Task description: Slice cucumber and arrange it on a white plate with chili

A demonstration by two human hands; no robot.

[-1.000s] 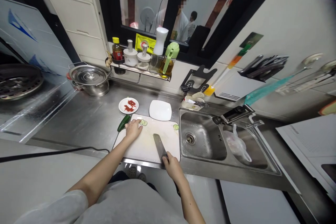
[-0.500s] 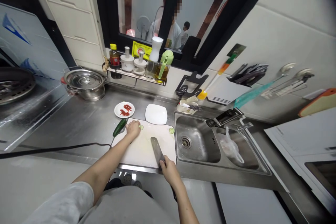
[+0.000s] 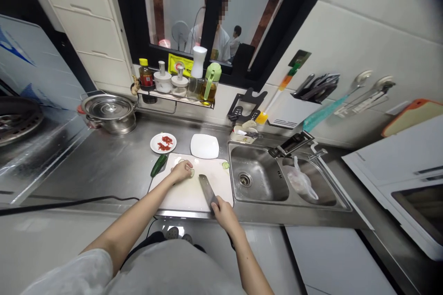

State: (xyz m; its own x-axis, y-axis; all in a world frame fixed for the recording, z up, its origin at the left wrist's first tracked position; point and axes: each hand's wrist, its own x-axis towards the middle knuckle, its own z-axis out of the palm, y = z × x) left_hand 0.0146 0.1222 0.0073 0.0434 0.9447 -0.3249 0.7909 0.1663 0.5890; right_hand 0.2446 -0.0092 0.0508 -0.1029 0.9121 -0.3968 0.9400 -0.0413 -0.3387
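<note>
My left hand (image 3: 182,172) is over the left part of the white cutting board (image 3: 197,198), its fingers curled and closed on a pale green cucumber slice (image 3: 192,173). Something pale lies just behind that hand, partly hidden by it. My right hand (image 3: 224,213) grips the handle of a kitchen knife (image 3: 206,190), whose wide blade points away from me above the board. At the board's far right corner sits another bit of cucumber (image 3: 225,165). A dark green cucumber piece (image 3: 158,165) rests by the board's left edge.
Behind the board are a plate of chopped red pieces (image 3: 164,149) and a white square plate (image 3: 204,146). The sink (image 3: 258,179) adjoins the board's right side. A lidded steel pot (image 3: 114,120) stands at the left. Bottles fill a wall rack (image 3: 176,97). People show beyond the window.
My left hand has shifted right and toward me across the board, and the cucumber slice has moved with it. My right hand still holds the knife in nearly the same place.
</note>
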